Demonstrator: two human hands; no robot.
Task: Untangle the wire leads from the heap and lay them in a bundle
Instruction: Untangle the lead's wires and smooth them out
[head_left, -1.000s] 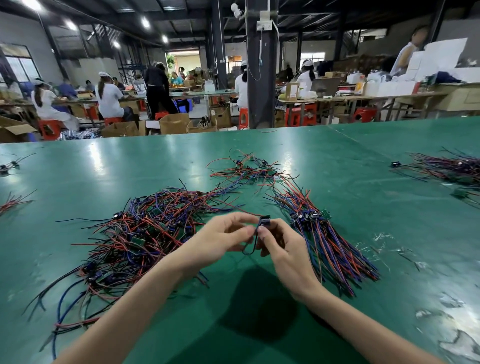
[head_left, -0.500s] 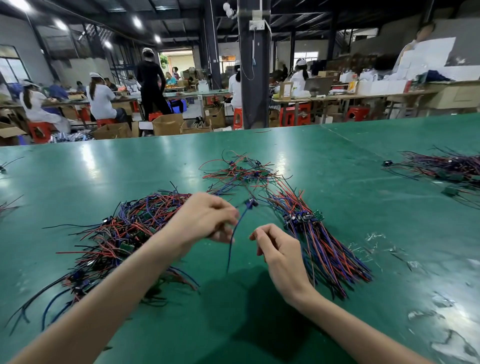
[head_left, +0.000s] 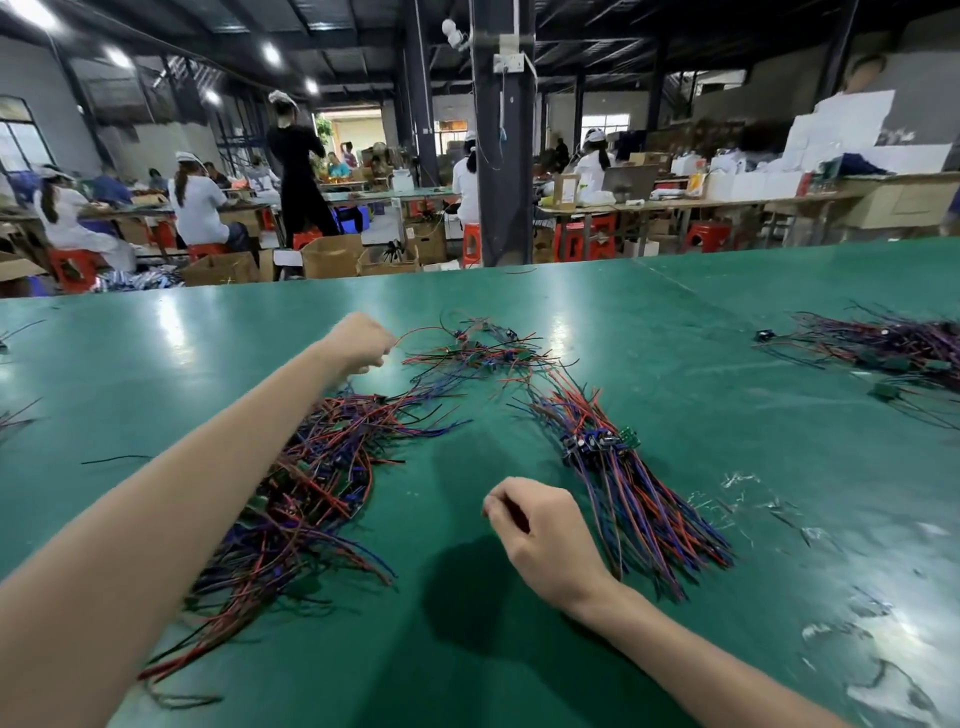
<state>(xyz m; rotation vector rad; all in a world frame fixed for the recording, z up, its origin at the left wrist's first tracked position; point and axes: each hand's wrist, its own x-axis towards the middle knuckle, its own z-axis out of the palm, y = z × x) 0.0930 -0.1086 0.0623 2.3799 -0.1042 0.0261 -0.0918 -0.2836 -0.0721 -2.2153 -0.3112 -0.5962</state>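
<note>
Reaching toward the far side of the green table (head_left: 675, 374), the left hand (head_left: 358, 340) is clenching its fingers on the end of a red wire (head_left: 415, 331), which is arcing right into a small tangle (head_left: 483, 356). The right hand (head_left: 540, 530) is resting near the middle, its fingers loosely curled and gripping nothing visible. The heap (head_left: 311, 483) of wire leads is lying under and beside the left forearm. The bundle (head_left: 639, 499) is lying just right of the right hand, apart from the heap. Cardboard boxes (head_left: 332, 254) are standing on the floor beyond the far table edge; their contents are not showing clearly. Bare surface is running between heap and bundle, and along the far edge. Another pile (head_left: 883, 348) is occupying the far right.
</note>
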